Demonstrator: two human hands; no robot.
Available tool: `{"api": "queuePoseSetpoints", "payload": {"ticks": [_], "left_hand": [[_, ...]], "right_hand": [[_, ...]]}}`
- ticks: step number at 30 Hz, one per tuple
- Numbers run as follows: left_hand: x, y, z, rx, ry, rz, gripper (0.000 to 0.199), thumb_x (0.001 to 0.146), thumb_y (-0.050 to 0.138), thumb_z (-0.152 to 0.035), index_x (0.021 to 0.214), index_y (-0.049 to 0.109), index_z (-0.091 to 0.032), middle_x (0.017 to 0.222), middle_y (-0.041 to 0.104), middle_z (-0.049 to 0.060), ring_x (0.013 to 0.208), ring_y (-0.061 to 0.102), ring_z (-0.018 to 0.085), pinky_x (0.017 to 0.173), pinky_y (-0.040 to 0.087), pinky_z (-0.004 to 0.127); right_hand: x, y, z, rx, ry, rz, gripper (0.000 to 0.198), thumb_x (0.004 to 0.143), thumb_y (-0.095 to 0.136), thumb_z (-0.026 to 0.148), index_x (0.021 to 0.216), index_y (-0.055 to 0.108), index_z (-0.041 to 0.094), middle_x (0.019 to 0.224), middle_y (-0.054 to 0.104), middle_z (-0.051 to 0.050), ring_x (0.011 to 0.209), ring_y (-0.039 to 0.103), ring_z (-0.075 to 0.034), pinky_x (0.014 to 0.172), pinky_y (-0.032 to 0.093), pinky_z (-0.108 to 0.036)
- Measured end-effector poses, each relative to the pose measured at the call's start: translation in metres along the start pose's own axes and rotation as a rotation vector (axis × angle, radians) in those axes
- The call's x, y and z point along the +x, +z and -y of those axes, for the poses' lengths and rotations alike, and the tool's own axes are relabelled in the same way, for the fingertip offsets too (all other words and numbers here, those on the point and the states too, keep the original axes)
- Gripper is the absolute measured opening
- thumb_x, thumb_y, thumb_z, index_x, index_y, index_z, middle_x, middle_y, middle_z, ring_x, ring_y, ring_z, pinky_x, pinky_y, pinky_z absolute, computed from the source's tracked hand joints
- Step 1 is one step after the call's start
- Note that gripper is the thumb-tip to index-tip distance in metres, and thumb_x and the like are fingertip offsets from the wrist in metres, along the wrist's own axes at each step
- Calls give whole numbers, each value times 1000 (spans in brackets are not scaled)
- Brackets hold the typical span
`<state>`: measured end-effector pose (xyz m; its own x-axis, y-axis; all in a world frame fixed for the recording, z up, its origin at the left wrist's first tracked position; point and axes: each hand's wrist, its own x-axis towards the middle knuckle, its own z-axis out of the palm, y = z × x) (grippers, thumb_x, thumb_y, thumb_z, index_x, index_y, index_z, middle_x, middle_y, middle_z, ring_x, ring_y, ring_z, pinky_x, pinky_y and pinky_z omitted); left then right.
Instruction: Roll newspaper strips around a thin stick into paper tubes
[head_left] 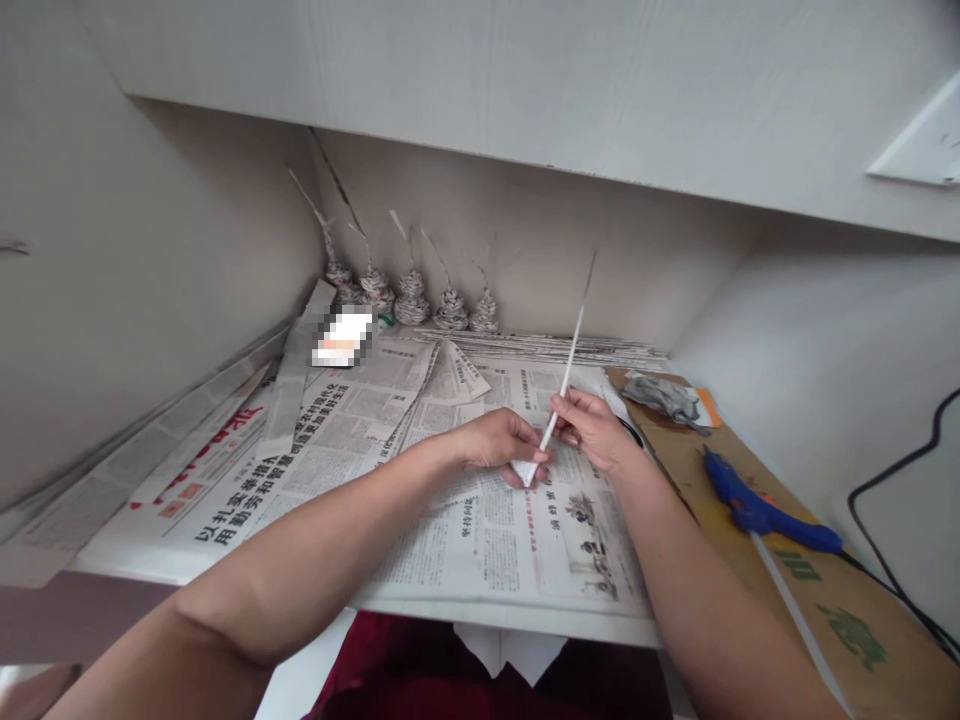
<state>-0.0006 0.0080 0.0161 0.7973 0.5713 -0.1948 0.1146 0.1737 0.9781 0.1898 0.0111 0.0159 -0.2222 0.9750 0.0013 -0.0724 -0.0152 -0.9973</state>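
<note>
Both hands hold one thin rolled newspaper tube [573, 345], tilted with its dark, narrow tip up and to the right. My left hand [504, 445] is closed around its lower end, where a flap of paper [525, 470] is still flat between the fingers. Higher up, my right hand [591, 425] pinches the tube between thumb and fingers. Beneath them lie printed newspaper sheets [495, 550] spread over the table. Behind, a stack of finished paper tubes [555, 348] lies along the back wall.
Several coiled paper gourd shapes [411, 298] stand at the back left, near a blurred-out bright rectangle [343, 336]. Cut newspaper strips [172, 440] lie at left. On the cardboard [795, 600] at right rest a blue glue gun [765, 512] and a crumpled grey cloth [663, 398]. A shelf [525, 80] overhangs.
</note>
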Motion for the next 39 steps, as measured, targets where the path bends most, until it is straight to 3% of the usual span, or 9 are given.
{"api": "queuePoseSetpoints", "payload": {"ticks": [4, 9, 20, 27, 34, 39], "left_hand": [[0, 0, -1, -21, -11, 11, 41, 60, 75, -43, 81, 65, -9, 78, 67, 10, 68, 64, 18, 60, 51, 31], [-1, 0, -1, -7, -20, 4, 41, 60, 75, -44, 82, 65, -10, 79, 67, 10, 68, 64, 17, 60, 51, 30], [0, 1, 0, 7, -41, -5, 40, 60, 74, -42, 82, 65, -10, 75, 67, 8, 66, 63, 18, 58, 50, 31], [-3, 1, -4, -32, -39, 25, 41, 63, 74, -39, 90, 65, -10, 79, 67, 10, 71, 64, 19, 60, 51, 32], [-3, 2, -6, 34, -39, -14, 42, 63, 72, -41, 89, 66, -9, 81, 68, 11, 74, 64, 20, 61, 51, 31], [-2, 2, -5, 46, -25, -15, 42, 63, 71, -44, 87, 67, -9, 77, 67, 9, 72, 63, 19, 62, 51, 32]], "right_hand": [[-3, -2, 4, 51, 88, 87, 29, 74, 68, 40, 92, 66, 17, 60, 50, 2, 51, 50, -8, 39, 29, -18], [-1, -2, 0, 5, 36, 28, 24, 70, 72, 37, 77, 66, 14, 58, 51, 1, 51, 50, -8, 37, 26, -17], [0, 3, 0, -84, 33, -102, 30, 67, 73, 41, 68, 56, 16, 51, 49, 3, 42, 46, -7, 34, 24, -18], [-4, -2, 3, -21, 98, 88, 31, 68, 72, 40, 85, 67, 15, 59, 56, 0, 50, 51, -9, 38, 29, -18], [3, 1, -5, -83, 25, -45, 30, 64, 75, 41, 68, 62, 15, 52, 52, 1, 44, 47, -7, 34, 21, -17], [6, 5, -8, -175, -26, -185, 35, 60, 75, 46, 65, 58, 16, 51, 52, 3, 42, 46, -8, 37, 31, -19]]}}
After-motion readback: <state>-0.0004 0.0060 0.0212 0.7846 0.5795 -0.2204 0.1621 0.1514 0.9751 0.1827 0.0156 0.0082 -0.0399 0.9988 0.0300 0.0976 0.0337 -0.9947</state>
